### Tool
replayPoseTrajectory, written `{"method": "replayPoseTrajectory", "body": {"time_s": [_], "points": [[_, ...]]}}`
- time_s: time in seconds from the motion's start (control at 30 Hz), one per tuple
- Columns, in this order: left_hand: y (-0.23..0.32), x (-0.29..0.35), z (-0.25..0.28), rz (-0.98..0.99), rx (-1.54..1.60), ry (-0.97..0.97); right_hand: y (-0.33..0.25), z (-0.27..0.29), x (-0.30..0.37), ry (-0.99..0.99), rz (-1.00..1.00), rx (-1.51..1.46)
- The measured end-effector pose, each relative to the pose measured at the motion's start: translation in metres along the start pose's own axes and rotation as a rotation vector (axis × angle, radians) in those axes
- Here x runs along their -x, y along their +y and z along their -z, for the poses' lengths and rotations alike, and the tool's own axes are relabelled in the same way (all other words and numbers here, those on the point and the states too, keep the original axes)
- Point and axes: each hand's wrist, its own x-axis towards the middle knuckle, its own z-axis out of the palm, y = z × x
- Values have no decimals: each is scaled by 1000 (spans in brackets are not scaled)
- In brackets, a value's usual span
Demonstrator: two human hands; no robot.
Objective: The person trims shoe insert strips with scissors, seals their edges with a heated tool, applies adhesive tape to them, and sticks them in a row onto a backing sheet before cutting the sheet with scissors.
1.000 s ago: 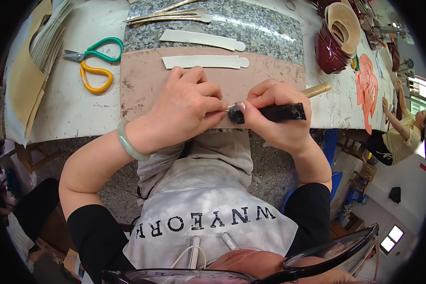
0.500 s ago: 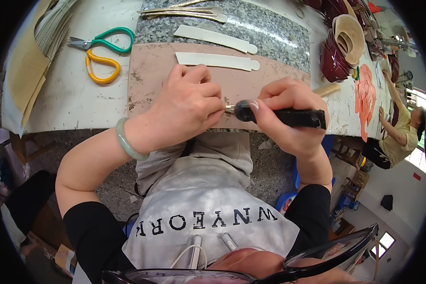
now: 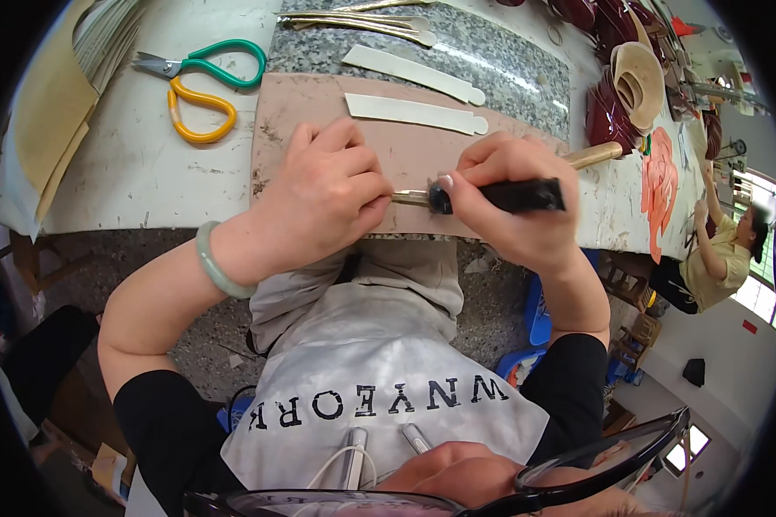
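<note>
Here, the left hand (image 3: 323,185) rests on a flat, pinkish-brown mat (image 3: 418,159) with its fingers curled and their tips drawn together at one end of a narrow, shiny, gold-coloured strip (image 3: 409,197). The tips are hidden, so whether they pinch the strip or only press it I cannot tell. The strip lies over the mat between the two hands. The right hand (image 3: 530,228) is closed around a black, bar-shaped tool (image 3: 526,196), whose rounded end meets the strip, thumb along its near side. A pale wooden handle (image 3: 595,156) sticks out beyond the right hand; whether that hand touches it is unclear. Past the fingers, one flat white strip with a rounded tab (image 3: 416,113) lies on the mat, and a similar white strip (image 3: 414,71) lies on a speckled grey stone slab (image 3: 315,56). Green-and-yellow-handled scissors (image 3: 172,69) lie left of the mat, open.
</note>
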Motion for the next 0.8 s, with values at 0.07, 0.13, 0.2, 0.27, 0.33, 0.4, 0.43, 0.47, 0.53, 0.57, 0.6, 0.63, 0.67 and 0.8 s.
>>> {"method": "replayPoseTrajectory", "body": {"time_s": [0.07,0.13,0.2,0.27,0.33,0.4,0.43,0.47,0.53,0.57,0.6,0.63,0.67,0.8], "points": [[1,3,0,13,6,14,-15,-5,-11,29,153,18],[-2,5,3,-6,-11,43,-3,-18,-10,18,168,-12],[-4,12,9,0,-2,30,2,-15,-6,-5,42,-28],[-5,16,13,13,1,15,-4,-13,-11,-33,32,8],[-2,16,11,-8,-24,49,-17,-18,-20,25,188,28],[-4,22,16,-1,-24,39,-8,-31,-20,-34,244,21],[-6,23,18,5,-28,28,-3,-30,-18,-32,161,-9],[-7,23,20,5,-27,33,-1,-28,-18,-29,79,-38],[-6,28,22,-5,-57,29,-11,-22,-25,-64,162,96],[-6,30,23,4,-59,30,-19,-26,-30,-43,210,46],[-7,29,23,-7,-66,48,-24,-31,-32,-16,251,5],[-7,30,24,-17,-72,65,-23,-42,-31,-61,248,-12],[-8,33,25,-17,-68,67,-21,-43,-28,-63,245,-9],[-10,40,28,3,-64,96,-18,-37,-33,-95,99,-10]]}}
